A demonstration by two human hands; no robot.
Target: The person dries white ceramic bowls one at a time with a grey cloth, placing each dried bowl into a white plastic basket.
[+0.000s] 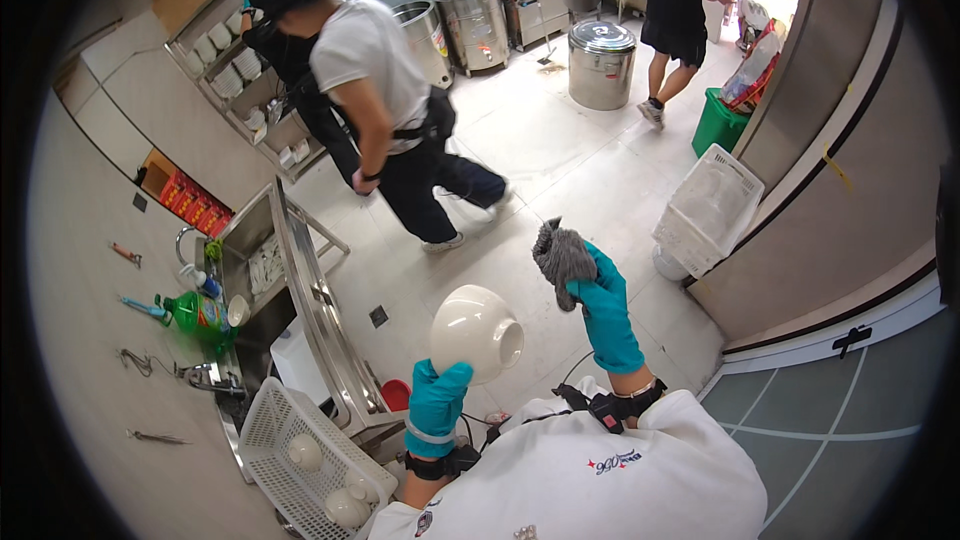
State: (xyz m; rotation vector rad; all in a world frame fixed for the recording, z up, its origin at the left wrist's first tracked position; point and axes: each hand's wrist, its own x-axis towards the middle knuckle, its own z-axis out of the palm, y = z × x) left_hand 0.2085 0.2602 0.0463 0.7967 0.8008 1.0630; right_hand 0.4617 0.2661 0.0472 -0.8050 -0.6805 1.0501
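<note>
A white ceramic bowl [472,330] is held by its rim in my left hand [436,401], which wears a teal rubber glove. The bowl is tipped on its side, and its round foot faces right. My right hand [606,307], gloved the same way, grips a bunched grey cloth [562,259]. Cloth and bowl are apart. To the left of my left hand, a white plastic basket [262,435] holds several similar bowls [305,453], some with the foot showing.
A steel sink [322,337] runs along the left wall, with a green detergent bottle [196,315] beside it. A person in a white shirt [375,75] walks past ahead. Crates [709,210] and a green bin [718,124] stand right. A lidded steel pot [601,64] sits on the floor.
</note>
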